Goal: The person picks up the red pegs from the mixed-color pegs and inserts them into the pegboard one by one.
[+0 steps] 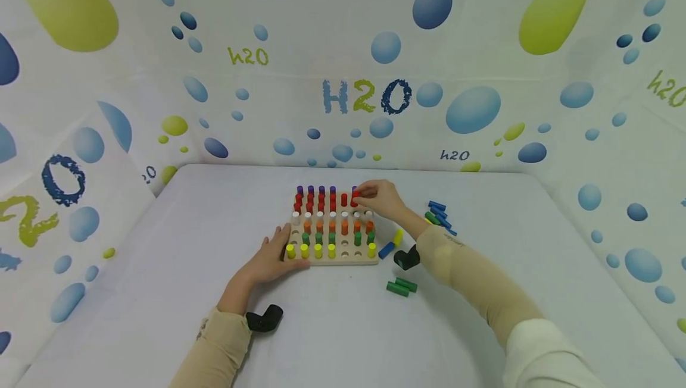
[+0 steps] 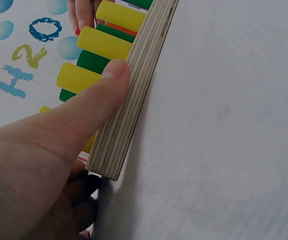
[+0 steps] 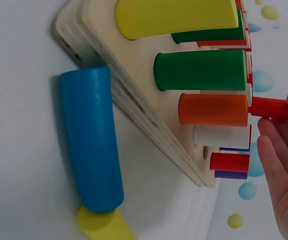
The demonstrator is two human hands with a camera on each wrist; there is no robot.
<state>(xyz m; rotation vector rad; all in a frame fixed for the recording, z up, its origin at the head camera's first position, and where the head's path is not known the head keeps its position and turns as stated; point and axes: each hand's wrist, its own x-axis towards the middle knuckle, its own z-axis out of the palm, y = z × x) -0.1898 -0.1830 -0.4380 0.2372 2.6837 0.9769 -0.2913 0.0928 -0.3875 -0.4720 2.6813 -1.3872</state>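
A wooden pegboard (image 1: 334,261) bears rows of coloured pegs: purple, red, white, orange, green and yellow from back to front. My left hand (image 1: 270,257) holds its near left corner, the thumb (image 2: 101,92) along the front edge and the other fingers at the left side, partly hidden in the left wrist view. At the board's back right, my right hand (image 1: 382,196) pinches a red peg (image 3: 274,108) between thumb and fingertips, over the red rows. Whether the peg's lower end is in a hole is hidden by nearer pegs.
Right of the board lie a loose blue peg (image 3: 91,140) and a yellow peg (image 1: 398,237), end to end. Two green pegs (image 1: 398,288) lie nearer. Several blue pegs (image 1: 440,212) with a green one (image 1: 431,218) lie beyond the right forearm, partly covered.
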